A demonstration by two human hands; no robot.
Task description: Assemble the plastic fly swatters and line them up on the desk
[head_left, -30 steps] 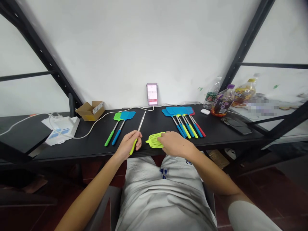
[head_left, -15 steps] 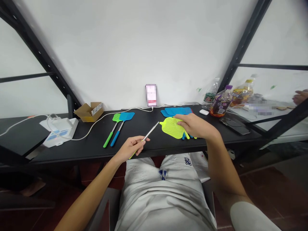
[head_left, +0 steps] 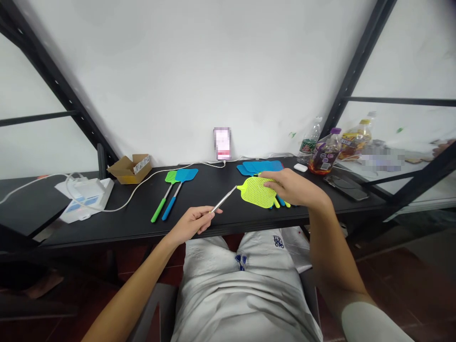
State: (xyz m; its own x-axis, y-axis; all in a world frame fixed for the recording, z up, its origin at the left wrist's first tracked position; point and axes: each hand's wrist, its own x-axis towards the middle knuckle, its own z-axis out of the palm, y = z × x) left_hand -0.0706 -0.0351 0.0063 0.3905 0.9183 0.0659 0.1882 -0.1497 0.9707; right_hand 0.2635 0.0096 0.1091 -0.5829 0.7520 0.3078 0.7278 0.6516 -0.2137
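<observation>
My left hand point(head_left: 195, 222) is closed round a fly swatter's metal rod point(head_left: 224, 198); its handle is hidden by my fingers. At the rod's far end is the neck of a yellow-green perforated swatter head point(head_left: 257, 192). Rod and neck meet; how deep one sits in the other I cannot tell. The head's right edge is gripped in my right hand point(head_left: 290, 186). Behind that hand lie several blue swatter heads point(head_left: 263, 167), and partly under the yellow head are several blue and yellow handles point(head_left: 282, 201). Left of my hands lie a green swatter point(head_left: 163, 202) and a blue swatter point(head_left: 173, 202), both with heads on rods.
A phone point(head_left: 223, 143) leans on the wall, its white cable point(head_left: 142, 179) running left across the black table point(head_left: 131, 221). An open cardboard box point(head_left: 128, 170) and a white power strip point(head_left: 86, 192) stand left. Bottles point(head_left: 325, 153), a white case point(head_left: 300, 167) and a dark phone point(head_left: 345, 187) are right.
The rod's tip has come up against the neck of the yellow-green head. The handle end below my left hand no longer shows. The view has shifted slightly.
</observation>
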